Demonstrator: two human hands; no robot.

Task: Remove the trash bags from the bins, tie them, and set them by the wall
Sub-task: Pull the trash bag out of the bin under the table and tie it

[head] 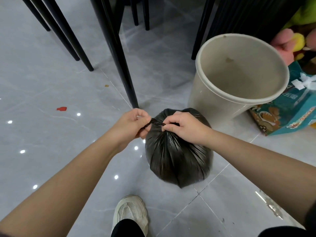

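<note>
On the grey tiled floor (51, 79), just beside the empty beige bin (239, 79), sits the black trash bag (177, 158), its gathered neck between both hands. Left hand (133, 124) pinches the twisted end; right hand (186, 129) pinches the neck, each grip clamped tight.

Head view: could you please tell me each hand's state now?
Left hand: pinching the twisted neck of the trash bag.
Right hand: gripping the same neck.

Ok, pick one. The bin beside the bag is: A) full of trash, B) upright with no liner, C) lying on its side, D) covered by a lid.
B: the bin stands open and bare inside, next to the bag gripped by the left hand and right hand.
</note>
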